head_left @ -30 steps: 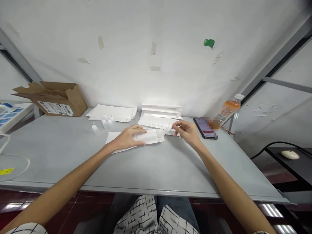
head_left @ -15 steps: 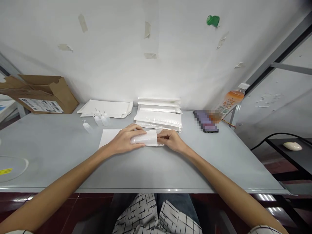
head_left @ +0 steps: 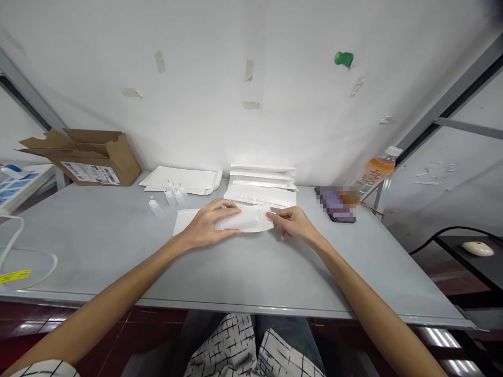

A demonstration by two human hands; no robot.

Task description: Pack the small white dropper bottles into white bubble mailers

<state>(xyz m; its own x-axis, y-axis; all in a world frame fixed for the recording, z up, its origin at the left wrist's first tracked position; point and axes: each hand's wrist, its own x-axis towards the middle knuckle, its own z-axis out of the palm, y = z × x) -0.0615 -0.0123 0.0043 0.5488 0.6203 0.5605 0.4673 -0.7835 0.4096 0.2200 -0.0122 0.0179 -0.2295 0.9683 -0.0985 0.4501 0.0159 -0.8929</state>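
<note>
A translucent white wrap roll (head_left: 245, 220) lies on a flat white sheet (head_left: 188, 220) in the middle of the grey table (head_left: 98, 246). My left hand (head_left: 208, 224) curls over its left part and grips it. My right hand (head_left: 293, 222) pinches the roll's right end between thumb and fingers. Whatever is inside the roll is hidden by the wrap and my left hand. Just beyond my hands stands a stack of white padded envelopes (head_left: 262, 187).
Behind my left hand are several small clear plastic bottles (head_left: 173, 196) and flat white mailers (head_left: 181, 179). An open cardboard box (head_left: 96, 162) sits at the far left, and a pixelated phone (head_left: 336, 204) and an orange drink bottle (head_left: 373, 175) at the right.
My right hand has moved from beside my left hand out to the roll's right end. The roll now shows longer between my hands, and the head view has shifted slightly.
</note>
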